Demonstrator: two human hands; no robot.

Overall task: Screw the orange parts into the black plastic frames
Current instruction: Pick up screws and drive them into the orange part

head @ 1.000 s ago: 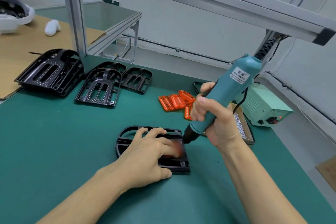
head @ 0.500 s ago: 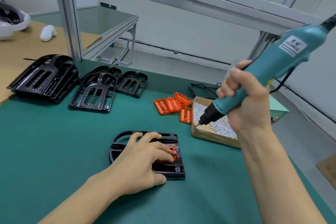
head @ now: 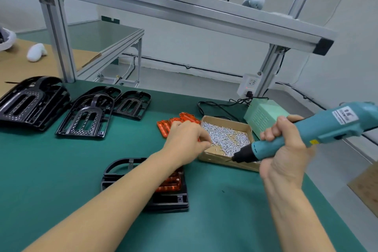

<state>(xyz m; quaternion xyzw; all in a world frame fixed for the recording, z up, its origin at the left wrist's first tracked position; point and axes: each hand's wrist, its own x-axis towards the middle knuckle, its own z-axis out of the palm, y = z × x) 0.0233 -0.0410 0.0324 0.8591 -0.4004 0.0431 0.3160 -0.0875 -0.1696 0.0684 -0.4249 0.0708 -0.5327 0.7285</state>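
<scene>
The right hand (head: 286,149) has its grip wrapped round the teal electric screwdriver (head: 306,135), whose dark tip points down-left over the near edge of the cardboard box of screws (head: 227,139). The left hand (head: 188,139) reaches to the box's left rim, its fingertips bunched together over the screws; whether that grip holds a screw cannot be told. Just left of the box, partly hidden behind that hand, lie loose orange parts (head: 176,122). Nearer the person than the box, under the left forearm, a black plastic frame (head: 147,186) lies flat on the green tabletop (head: 61,170) with an orange part (head: 171,182) seated in it. Far left of the box sit more black frames (head: 86,116). Behind the box stands a pale green power unit (head: 263,114).
</scene>
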